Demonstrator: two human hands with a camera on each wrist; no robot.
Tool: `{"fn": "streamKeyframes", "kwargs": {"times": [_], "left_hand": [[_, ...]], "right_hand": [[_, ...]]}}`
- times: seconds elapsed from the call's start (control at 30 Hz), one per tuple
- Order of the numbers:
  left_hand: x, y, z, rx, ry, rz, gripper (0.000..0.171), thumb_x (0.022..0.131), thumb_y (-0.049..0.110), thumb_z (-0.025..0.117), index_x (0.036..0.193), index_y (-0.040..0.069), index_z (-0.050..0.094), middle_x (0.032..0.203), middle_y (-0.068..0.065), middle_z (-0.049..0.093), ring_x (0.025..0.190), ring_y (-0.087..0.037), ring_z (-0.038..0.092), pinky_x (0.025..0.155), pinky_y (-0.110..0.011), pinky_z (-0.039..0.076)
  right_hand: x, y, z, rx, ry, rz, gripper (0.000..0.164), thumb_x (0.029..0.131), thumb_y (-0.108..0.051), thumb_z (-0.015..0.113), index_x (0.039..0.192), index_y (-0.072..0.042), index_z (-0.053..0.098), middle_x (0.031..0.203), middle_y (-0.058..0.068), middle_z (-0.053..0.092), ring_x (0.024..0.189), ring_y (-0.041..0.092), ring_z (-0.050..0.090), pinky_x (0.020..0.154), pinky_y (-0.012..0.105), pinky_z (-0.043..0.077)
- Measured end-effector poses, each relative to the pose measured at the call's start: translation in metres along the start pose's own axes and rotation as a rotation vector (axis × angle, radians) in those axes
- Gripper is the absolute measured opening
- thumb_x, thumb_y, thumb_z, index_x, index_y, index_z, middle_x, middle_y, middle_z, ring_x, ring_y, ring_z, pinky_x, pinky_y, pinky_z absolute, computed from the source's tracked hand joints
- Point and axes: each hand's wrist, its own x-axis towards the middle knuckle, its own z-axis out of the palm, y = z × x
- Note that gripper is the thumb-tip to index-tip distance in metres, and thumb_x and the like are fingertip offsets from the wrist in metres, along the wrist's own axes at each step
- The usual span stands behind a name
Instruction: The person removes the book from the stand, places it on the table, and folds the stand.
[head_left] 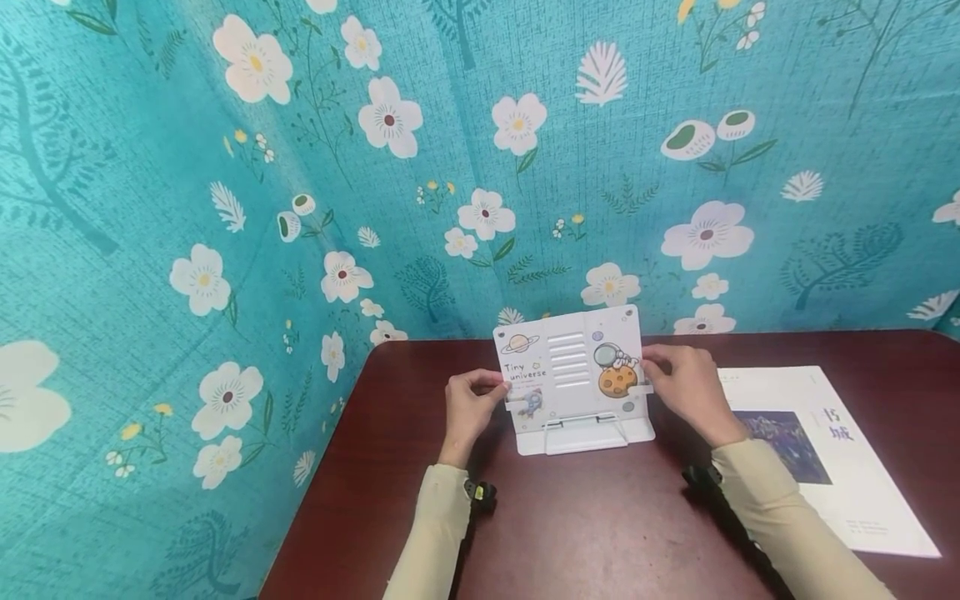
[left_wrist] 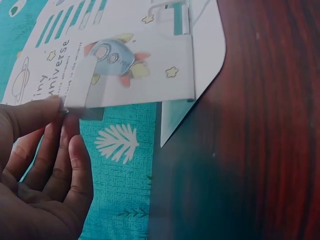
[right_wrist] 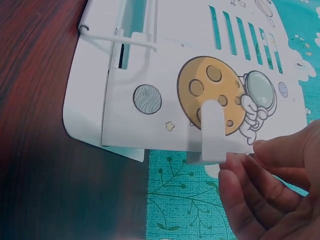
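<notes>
A white book stand (head_left: pixel 570 367) printed with planets, an astronaut and "Tiny universe" stands propped up on the table. My left hand (head_left: pixel 472 408) pinches its left edge between thumb and fingers, just beside a white page clip (left_wrist: pixel 85 92). At the opposite edge, my right hand (head_left: pixel 690 387) pinches the board near the astronaut, beside the other page clip (right_wrist: pixel 213 132). A wire page holder (head_left: pixel 585 433) runs along the stand's lower ledge. The stand's back is hidden in the head view.
To the right lies a white book (head_left: pixel 862 483) with a dark picture on its cover, partly under the right forearm. The dark red table (head_left: pixel 555 533) meets a teal floral cloth (head_left: pixel 450 167) behind and at the left.
</notes>
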Motion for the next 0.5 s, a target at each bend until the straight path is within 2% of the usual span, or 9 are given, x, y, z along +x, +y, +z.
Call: {"fn": "streamKeyframes", "kwargs": {"times": [0.2, 0.5], "left_hand": [[0.001, 0.001, -0.005, 0.041, -0.055, 0.003, 0.006, 0.083, 0.008, 0.086, 0.088, 0.009, 0.082, 0.086, -0.010, 0.080, 0.070, -0.011, 0.069, 0.066, -0.022, 0.056], [0.001, 0.006, -0.014, 0.060, -0.203, 0.012, 0.007, 0.083, 0.007, 0.086, 0.086, 0.008, 0.081, 0.089, -0.011, 0.081, 0.069, -0.012, 0.068, 0.066, -0.024, 0.056]], "right_hand": [[0.000, -0.002, 0.001, -0.015, -0.017, -0.021, 0.030, 0.094, -0.002, 0.067, 0.121, 0.009, 0.072, 0.109, 0.031, 0.076, 0.080, 0.033, 0.073, 0.065, 0.036, 0.049], [-0.001, -0.002, 0.002, -0.032, -0.053, -0.054, 0.039, 0.094, -0.002, 0.063, 0.130, 0.014, 0.064, 0.101, 0.029, 0.072, 0.072, 0.026, 0.062, 0.062, 0.034, 0.045]]}}
